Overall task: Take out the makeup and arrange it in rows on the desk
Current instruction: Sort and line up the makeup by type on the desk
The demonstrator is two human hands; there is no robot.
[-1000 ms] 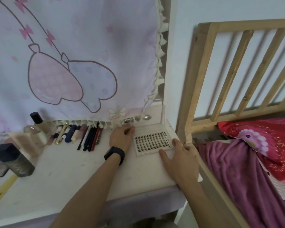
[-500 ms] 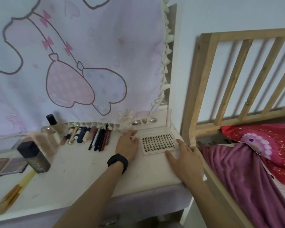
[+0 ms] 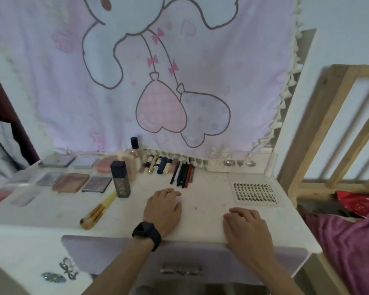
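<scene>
**Both hands resting on the desk, holding nothing**

Left hand [image 3: 164,207] is lying palm-down on the desk [image 3: 200,220], fingers relaxed and loosely bent, gripping no item. A ring is showing on one finger and a black watch [image 3: 147,232] is sitting at the wrist. Right hand [image 3: 246,228] is also resting palm-down near the desk's front edge, fingers slightly bent, nothing between them. The two hands are lying apart from each other.

Makeup relative to the hands:
- Lash tray [image 3: 255,193] is lying flat just beyond the right hand, not touching it.
- Pencils [image 3: 182,174] are lying side by side beyond the left hand's fingertips, near but apart.
- Small tubes [image 3: 160,165] are lining up to the left of the pencils, against the back of the desk.
- Dark-capped bottle [image 3: 120,178] is standing upright to the left of the left hand; a glass bottle [image 3: 134,150] is standing behind it.
- Brushes [image 3: 98,210] are lying at a slant just left of the left hand, below the dark-capped bottle.
- Palettes [image 3: 70,182] are lying in rows further left, well apart from both hands; the leftmost ones are blurred.

Surroundings: a cartoon-print cloth [image 3: 158,81] is hanging behind the desk, its fringe touching the back row. A drawer [image 3: 179,258] is standing open under the wrists. A wooden bed frame [image 3: 328,124] and purple blanket [image 3: 349,252] are showing at right.
</scene>
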